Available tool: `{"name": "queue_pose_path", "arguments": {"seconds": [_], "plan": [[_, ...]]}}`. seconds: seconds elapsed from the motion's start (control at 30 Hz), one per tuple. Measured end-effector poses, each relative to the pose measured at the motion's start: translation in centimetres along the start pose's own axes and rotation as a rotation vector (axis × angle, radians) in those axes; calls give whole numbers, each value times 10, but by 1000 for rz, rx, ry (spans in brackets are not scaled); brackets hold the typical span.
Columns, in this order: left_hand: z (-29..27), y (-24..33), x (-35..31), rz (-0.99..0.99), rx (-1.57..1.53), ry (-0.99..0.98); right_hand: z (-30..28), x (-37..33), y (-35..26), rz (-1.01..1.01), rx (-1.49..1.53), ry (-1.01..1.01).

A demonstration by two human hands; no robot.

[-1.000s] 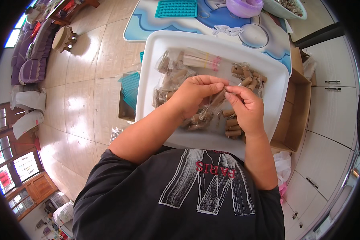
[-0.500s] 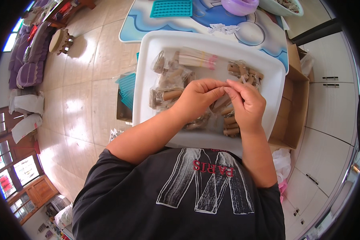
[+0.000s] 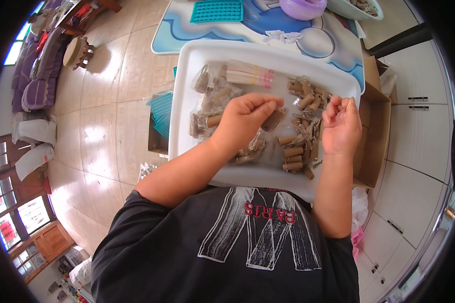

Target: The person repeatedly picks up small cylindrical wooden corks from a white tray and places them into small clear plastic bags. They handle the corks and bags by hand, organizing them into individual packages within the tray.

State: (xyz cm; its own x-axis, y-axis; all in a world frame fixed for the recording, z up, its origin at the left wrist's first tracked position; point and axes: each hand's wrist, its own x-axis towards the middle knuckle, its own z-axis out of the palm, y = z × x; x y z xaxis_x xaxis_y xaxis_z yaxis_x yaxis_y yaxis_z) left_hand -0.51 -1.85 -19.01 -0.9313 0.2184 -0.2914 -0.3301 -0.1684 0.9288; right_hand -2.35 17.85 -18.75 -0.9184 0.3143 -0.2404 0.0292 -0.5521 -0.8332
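Observation:
Over the middle of a white plastic tray (image 3: 184,65), my left hand (image 3: 245,116) is closed in a pinch. A short brown tube (image 3: 273,120) in what looks like a clear bag hangs under its fingertips. My right hand (image 3: 342,126) is raised by the tray's right rim, fingers curled toward the thumb; whatever it may pinch is too small to make out. Loose brown tubes with thin strings (image 3: 292,154) lie in the tray between the hands. Bagged brown tubes (image 3: 215,121) fill its left part, partly hidden by my left hand.
A bundle of clear flat bags (image 3: 245,74) lies at the tray's far side. Behind stands a blue-and-white table (image 3: 222,30) with a teal mould tray (image 3: 216,11) and a purple bowl (image 3: 303,7). A cardboard box (image 3: 374,131) stands right; another box (image 3: 157,141) holds teal trays at left.
My hands were together at the fingertips and have parted. The right hand has moved right to the tray's rim. The left stays nearly in place, with the bagged brown tube now showing beneath it.

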Motion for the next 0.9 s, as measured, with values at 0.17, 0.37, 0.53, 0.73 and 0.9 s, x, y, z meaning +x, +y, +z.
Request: {"name": "queue_pose_path", "arguments": {"seconds": [0.17,0.37,0.53,0.73,0.9], "plan": [[-8,2,5,8,-77,40,1,-8,1,305,73,-279],[-6,4,5,24,-75,58,11,-26,19,218,-465,-333],[-5,4,3,5,-87,45,10,-27,26,88,-534,-340],[-7,10,3,-73,-206,46,9,-28,26,136,-430,-342],[-13,7,4,-70,-202,-8,10,-28,24,194,-418,-328]]}}
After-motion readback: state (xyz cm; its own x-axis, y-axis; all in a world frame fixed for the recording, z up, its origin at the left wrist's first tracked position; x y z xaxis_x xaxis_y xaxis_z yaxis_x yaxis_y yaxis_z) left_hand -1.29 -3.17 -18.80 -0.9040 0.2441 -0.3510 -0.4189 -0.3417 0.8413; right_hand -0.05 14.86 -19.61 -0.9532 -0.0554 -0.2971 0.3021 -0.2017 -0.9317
